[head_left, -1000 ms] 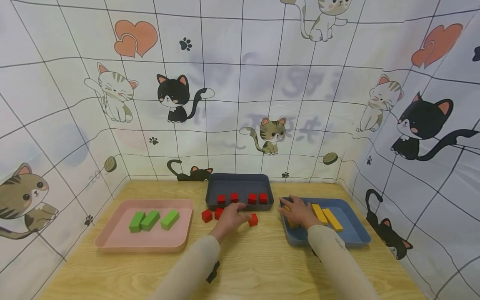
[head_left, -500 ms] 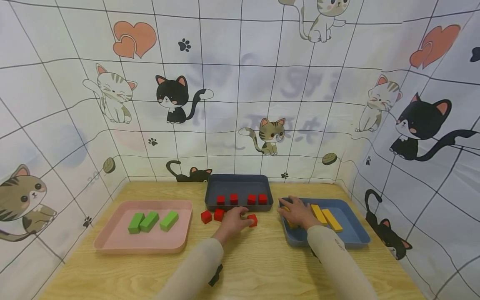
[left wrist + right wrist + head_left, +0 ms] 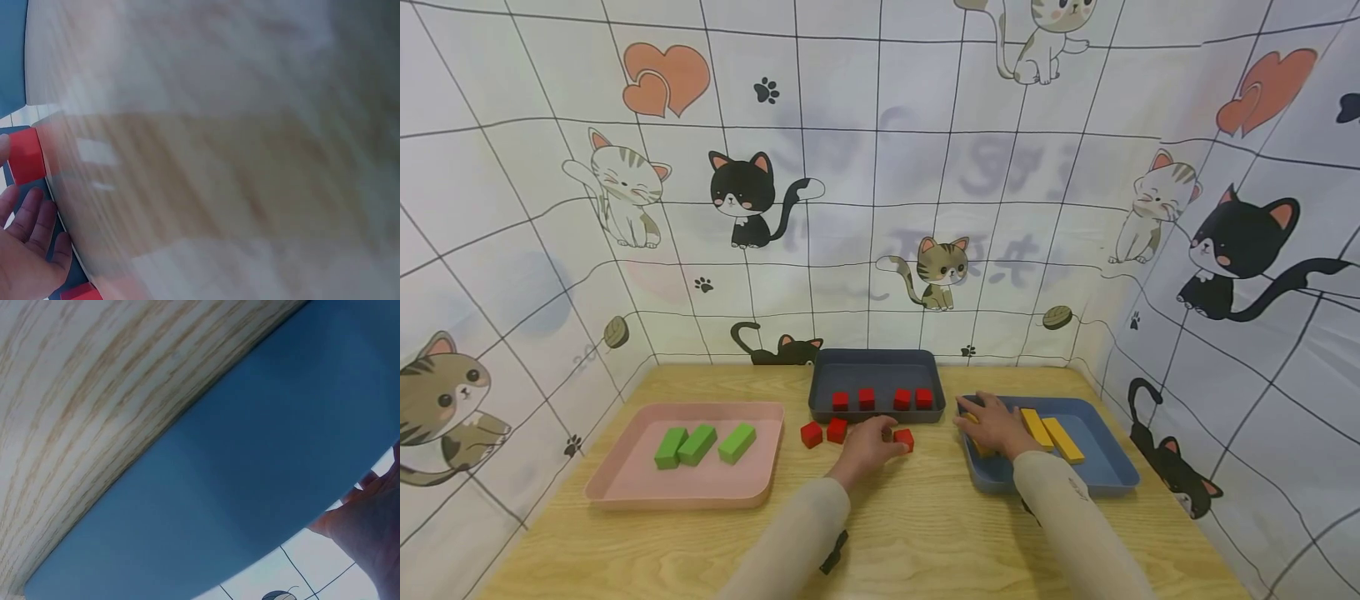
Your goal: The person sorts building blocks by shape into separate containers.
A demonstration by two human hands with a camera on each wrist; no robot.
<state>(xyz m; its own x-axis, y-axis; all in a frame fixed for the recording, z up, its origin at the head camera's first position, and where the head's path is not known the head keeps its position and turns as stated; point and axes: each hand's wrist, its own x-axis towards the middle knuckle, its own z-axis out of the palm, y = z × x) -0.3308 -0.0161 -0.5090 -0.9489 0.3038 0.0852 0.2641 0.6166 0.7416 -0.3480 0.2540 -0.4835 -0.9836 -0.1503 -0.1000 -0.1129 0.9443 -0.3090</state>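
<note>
My left hand (image 3: pixel 868 450) reaches over the wooden table with its thumb and forefinger parted, fingertips right at a red cube (image 3: pixel 904 440). In the left wrist view the thumb and fingers lie around a red cube (image 3: pixel 26 156). Two more red cubes (image 3: pixel 811 434) sit left of this hand, and several stand along the front of the dark tray (image 3: pixel 876 367). My right hand (image 3: pixel 994 423) rests over the left side of the blue tray (image 3: pixel 1101 450), fingers spread above a yellow block (image 3: pixel 982 451) that it partly hides. Two other yellow blocks (image 3: pixel 1063 439) lie to its right.
A pink tray (image 3: pixel 677 492) with three green blocks (image 3: pixel 697 445) stands at the left. Behind the table hangs a white cat-printed cloth (image 3: pixel 850 167). The blue tray's side wall (image 3: pixel 206 475) fills much of the right wrist view.
My left hand has moved slightly down and right, its fingertips coming closer to the red cube. My right hand has stayed in place over the blue tray.
</note>
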